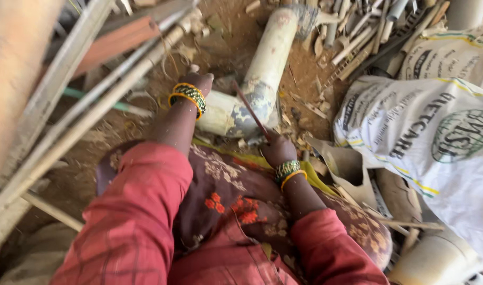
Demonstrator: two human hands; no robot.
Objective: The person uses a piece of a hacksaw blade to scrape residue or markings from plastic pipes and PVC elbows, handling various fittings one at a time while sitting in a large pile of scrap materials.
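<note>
My left hand (198, 83) rests on the bent end of a thick, dirty white pipe elbow (254, 79) lying on the dirt ground, fingers curled over it. In my right hand (277, 149) is a thin reddish saw blade (250, 109), gripped at its lower end and slanting up across the elbow's dark joint. Both wrists carry green and yellow bangles. Red sleeves and a patterned maroon cloth over my lap fill the lower part of the view.
A large white printed sack (426, 142) lies at the right. Cut pipe pieces and scraps (357, 31) pile at the top right. Long pale pipes and rods (78, 111) slant across the left. A pale round container (436, 258) sits at the bottom right.
</note>
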